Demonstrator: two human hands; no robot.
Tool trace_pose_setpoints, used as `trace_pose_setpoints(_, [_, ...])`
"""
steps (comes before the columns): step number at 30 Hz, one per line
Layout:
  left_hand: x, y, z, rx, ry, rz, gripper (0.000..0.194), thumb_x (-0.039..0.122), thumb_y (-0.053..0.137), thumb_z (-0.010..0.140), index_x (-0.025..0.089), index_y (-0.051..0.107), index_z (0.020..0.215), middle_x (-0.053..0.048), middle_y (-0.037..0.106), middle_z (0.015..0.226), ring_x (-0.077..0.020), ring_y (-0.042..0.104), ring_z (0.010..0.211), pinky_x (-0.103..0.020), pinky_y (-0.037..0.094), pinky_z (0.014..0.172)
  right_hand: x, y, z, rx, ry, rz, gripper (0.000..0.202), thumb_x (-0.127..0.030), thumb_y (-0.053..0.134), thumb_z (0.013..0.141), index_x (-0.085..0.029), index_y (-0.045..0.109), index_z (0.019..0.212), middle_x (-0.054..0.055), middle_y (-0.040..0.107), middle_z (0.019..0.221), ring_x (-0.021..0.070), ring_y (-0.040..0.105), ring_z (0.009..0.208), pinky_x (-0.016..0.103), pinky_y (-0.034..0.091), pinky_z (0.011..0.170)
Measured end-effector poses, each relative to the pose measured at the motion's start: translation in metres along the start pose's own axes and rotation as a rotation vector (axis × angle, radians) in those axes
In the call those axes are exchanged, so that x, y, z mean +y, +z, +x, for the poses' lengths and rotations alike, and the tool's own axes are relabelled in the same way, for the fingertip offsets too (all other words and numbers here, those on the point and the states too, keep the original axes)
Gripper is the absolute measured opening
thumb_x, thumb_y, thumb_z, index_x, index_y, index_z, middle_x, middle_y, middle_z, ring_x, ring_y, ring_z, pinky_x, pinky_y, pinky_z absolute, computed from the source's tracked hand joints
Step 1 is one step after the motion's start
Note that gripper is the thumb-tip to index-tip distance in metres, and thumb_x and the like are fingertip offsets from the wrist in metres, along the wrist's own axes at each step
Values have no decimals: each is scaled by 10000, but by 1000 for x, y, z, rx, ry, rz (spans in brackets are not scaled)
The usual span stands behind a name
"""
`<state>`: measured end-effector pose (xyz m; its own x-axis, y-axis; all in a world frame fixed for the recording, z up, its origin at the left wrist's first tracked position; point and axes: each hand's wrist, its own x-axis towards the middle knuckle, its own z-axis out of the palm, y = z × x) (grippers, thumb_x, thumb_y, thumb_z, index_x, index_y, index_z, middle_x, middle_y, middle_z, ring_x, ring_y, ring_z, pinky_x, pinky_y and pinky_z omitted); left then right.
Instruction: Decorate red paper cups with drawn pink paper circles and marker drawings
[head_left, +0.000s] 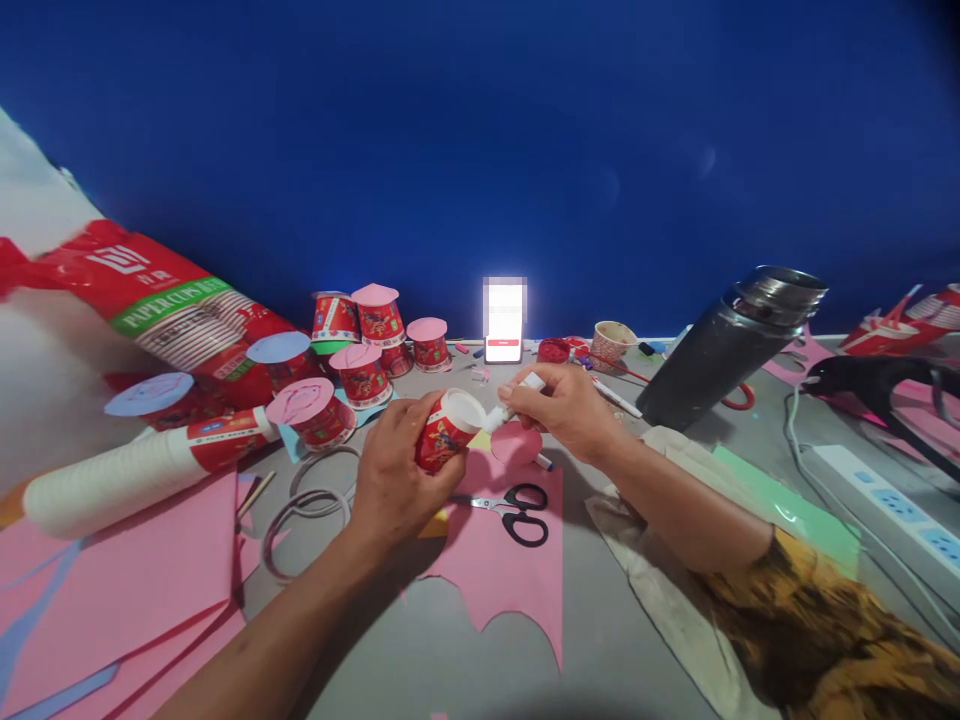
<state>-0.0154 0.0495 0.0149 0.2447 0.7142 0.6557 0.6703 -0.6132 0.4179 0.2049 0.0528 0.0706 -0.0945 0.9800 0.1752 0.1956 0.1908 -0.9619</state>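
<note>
My left hand [401, 475] is wrapped round a red printed paper cup [442, 435], which is tilted with its white round end up and to the right. Close to that end, my right hand [559, 405] pinches a small white tube [499, 417]; its exact kind is hard to make out. Below the hands, scissors [499, 505] with black handles lie on a pink paper sheet [510, 580] with curved cut-outs. A pink paper disc [516, 445] rests under the tube, partly covered by my right hand.
Several red cups topped with paper discs [360, 372] stand at the back left, beside a paper-cup bag [187, 300] and a cup stack [127, 480]. A lit phone [503, 325] stands behind. To the right are a dark flask [727, 345], a cloth [630, 530] and a power strip [892, 505].
</note>
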Motion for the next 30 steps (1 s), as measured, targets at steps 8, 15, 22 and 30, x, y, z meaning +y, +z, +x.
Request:
trace_pose_setpoints(8, [2,2,-4,-143,26,97,565,216,657,766,211,626,1330,-97,666,1110,-306,662,1023,-466,531,910,-8,8,-13,31,-340,-187,85,-284,728,842,-200,731,851,-49,636,670,80,476,540,218,375,522])
trace_pose_setpoints(15, [5,-2,3,-213,-168,-179,521,272,661,740,207,681,1256,-82,709,1131,-289,661,1058,-459,525,968,-4,1,-13,-52,-661,-467,99,-271,681,912,-200,743,885,15,732,780,132,599,676,263,452,664])
trace_pose_setpoints(22, [-3,-8,12,-382,-578,-753,460,405,781,707,196,739,1114,-29,742,966,-230,676,845,-332,554,757,-6,-14,-7,-139,-601,-565,165,-345,650,948,-220,756,934,40,749,827,175,630,746,311,467,711])
trace_pose_setpoints(30, [-12,-2,11,-266,-625,-773,520,399,806,729,203,669,1191,-75,750,1090,-260,699,977,-378,566,840,7,-29,8,42,-423,-490,182,-363,701,923,-198,757,978,28,732,817,146,590,661,297,432,648])
